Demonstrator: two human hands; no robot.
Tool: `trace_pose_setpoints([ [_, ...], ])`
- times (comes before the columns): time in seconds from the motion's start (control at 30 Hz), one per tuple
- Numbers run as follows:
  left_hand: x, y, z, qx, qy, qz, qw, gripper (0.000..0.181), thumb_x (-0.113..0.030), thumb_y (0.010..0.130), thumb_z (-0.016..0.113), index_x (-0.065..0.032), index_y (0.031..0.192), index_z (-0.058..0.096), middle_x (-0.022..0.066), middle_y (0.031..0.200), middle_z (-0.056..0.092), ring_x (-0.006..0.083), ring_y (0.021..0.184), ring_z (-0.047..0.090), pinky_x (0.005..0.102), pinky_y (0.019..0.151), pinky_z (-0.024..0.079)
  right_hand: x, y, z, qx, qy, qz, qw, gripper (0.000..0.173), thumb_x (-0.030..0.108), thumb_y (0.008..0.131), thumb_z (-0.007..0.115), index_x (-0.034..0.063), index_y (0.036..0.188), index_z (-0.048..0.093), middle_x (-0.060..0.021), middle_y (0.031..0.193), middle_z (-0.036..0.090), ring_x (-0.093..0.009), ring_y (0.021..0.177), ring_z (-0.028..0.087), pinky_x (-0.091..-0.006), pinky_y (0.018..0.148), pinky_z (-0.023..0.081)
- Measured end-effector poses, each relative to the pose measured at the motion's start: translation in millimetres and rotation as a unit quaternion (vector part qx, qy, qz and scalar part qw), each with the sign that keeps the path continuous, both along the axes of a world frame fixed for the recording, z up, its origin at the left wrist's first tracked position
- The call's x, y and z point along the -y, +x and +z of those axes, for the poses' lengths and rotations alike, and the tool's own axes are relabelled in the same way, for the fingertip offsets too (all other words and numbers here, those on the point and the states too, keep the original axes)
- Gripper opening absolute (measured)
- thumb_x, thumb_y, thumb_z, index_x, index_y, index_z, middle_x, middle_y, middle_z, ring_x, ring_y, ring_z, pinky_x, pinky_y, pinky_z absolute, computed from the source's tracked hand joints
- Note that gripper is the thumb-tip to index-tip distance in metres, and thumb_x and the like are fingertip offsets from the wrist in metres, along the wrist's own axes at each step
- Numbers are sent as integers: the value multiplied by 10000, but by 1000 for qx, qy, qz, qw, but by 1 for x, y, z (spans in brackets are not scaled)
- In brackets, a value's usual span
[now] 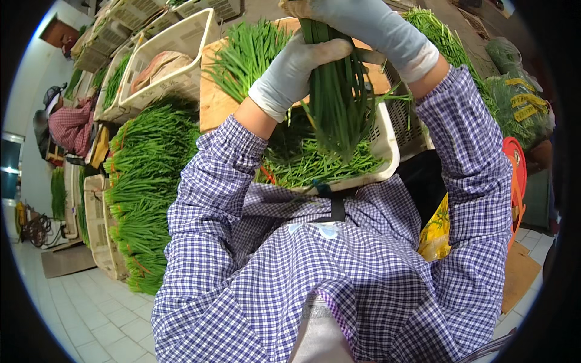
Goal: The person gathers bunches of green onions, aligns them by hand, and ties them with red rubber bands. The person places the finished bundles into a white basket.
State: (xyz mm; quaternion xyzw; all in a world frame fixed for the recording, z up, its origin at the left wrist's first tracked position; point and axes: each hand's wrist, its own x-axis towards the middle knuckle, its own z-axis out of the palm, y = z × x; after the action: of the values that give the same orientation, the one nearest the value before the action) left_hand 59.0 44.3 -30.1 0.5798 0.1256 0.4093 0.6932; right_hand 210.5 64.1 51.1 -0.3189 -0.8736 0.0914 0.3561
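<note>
A bunch of long green garlic chives hangs with its leaf tips pointing down toward me. My gloved left hand is closed around its upper part, the thumb lying across the front. My gloved right hand reaches over the stem end at the top edge of the picture. Its fingers are partly cut off, so their grip is unclear. Below the bunch, a white plastic crate holds loose green leaves and scraps. Behind my left hand, more chives lie on a wooden board.
Tied chives are stacked at my left. Beyond them stand a crate with a cloth sack and another crate. A person in a checked top sits far left. Bagged greens and a red round object are at right.
</note>
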Motion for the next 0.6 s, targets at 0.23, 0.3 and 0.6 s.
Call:
trace_pose_setpoints([
  [0.23, 31, -44, 2, 91, -136, 190, 968, 216, -119, 886, 625, 32, 1029, 684, 126, 956, 705, 202, 876, 700, 323, 802, 585, 42, -13, -42, -75, 176, -14, 981, 567, 209, 900, 647, -68, 1352, 447, -105, 960, 685, -240, 872, 658, -337, 834, 527],
  [0.3, 33, -58, 1, 147, -118, 200, 961, 255, -82, 900, 599, 15, 1134, 626, 143, 1004, 695, 210, 923, 689, 329, 831, 577, 93, -16, -70, -173, 54, -41, 983, 663, 473, 826, 733, 35, 1300, 580, -149, 1345, 569, -258, 1228, 551, -360, 1020, 447],
  [0.6, 30, -111, -22, 291, -175, 286, 896, 321, -40, 941, 521, -46, 1259, 482, 155, 1145, 640, 296, 1069, 628, 495, 964, 501, 148, -19, -140, -389, -170, -61, 904, 158, 190, 977, 583, 47, 990, 649, -70, 962, 719, -182, 848, 675, -329, 863, 528],
])
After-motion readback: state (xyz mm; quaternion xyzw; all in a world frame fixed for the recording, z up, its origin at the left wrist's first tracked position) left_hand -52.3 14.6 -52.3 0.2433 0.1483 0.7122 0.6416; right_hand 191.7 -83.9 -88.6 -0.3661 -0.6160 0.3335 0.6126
